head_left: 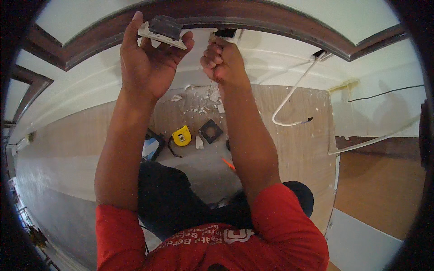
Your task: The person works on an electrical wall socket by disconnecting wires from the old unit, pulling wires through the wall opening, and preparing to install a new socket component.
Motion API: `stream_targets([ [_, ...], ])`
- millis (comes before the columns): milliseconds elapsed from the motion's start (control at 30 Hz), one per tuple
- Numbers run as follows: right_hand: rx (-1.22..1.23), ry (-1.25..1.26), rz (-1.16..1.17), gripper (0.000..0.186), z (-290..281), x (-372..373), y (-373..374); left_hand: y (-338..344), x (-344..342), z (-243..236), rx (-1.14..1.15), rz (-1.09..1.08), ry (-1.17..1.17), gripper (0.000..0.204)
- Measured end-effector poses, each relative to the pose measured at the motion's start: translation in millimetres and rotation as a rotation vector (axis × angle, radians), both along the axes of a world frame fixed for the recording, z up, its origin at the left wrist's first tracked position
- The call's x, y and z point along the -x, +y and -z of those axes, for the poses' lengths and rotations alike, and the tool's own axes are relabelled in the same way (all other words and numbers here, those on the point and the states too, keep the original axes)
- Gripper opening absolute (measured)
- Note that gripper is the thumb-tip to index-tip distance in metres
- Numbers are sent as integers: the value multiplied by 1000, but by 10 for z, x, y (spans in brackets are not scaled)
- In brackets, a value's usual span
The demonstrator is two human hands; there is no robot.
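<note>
My left hand point(147, 67) is raised near the wall, its fingers and thumb around a wall socket or switch module point(165, 28). The piece has a pale frame and a dark, boxy back. To its right, my right hand point(224, 61) is closed just below a dark rectangular opening point(225, 33) in the wall. Its fingers are pinched at the opening's left side, next to a small pale edge. What they grip is hidden. Both hands are apart from each other.
White cable point(294, 90) hangs from a second wall hole at right. Below lie plaster crumbs point(214, 95), a yellow tape measure point(181, 136), a black square piece with a round hole point(210, 131) and an orange tool point(229, 164). Dark brown trim point(253, 16) crosses above my hands.
</note>
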State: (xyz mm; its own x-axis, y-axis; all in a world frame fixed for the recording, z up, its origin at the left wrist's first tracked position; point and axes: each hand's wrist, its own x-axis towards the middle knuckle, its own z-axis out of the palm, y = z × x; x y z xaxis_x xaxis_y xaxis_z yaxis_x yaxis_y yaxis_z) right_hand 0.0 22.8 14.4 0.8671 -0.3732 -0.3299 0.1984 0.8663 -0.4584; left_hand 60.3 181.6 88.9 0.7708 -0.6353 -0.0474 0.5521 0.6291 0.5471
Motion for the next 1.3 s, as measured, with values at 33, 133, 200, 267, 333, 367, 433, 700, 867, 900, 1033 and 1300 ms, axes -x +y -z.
stream_targets([
  [33, -10, -8, 8, 20, -4, -19, -15, 7, 6, 11, -11, 6, -6, 53],
  [133, -84, -48, -28, 20, 60, 79, 76, 30, 53, 5, -41, -51, 1, 54],
  [200, -7, -78, -22, 20, 51, 4, 69, 14, 20, -59, -21, -70, -19, 54],
  [267, -14, -86, -12, 19, 119, -4, 50, 1, 20, -34, 20, -52, -36, 54],
  [333, -88, -112, 6, 19, 93, -90, -31, 11, 12, 16, -11, -14, -76, 51],
  [367, -86, -88, -21, 19, 102, -49, -6, 23, -9, 25, -26, 5, -102, 50],
  [433, -75, -38, -71, 19, 120, 84, 54, 78, -27, 66, 51, 77, -36, 44],
  [700, -53, -71, -34, 17, 92, -91, -39, 57, -71, 39, 78, 84, -53, 46],
  [867, -73, -95, -20, 19, 30, -86, -38, 86, -122, 63, 120, 205, -93, 47],
  [900, -94, -107, -35, 20, 129, -27, -15, 99, -106, 70, 132, 218, -85, 47],
  [1033, -142, -208, -48, 24, 115, -119, -106, 53, -68, 9, 71, 121, -104, 48],
  [1300, -152, -199, -20, 22, 167, 181, -305, 45, -10, 5, 30, 44, -41, 52],
])
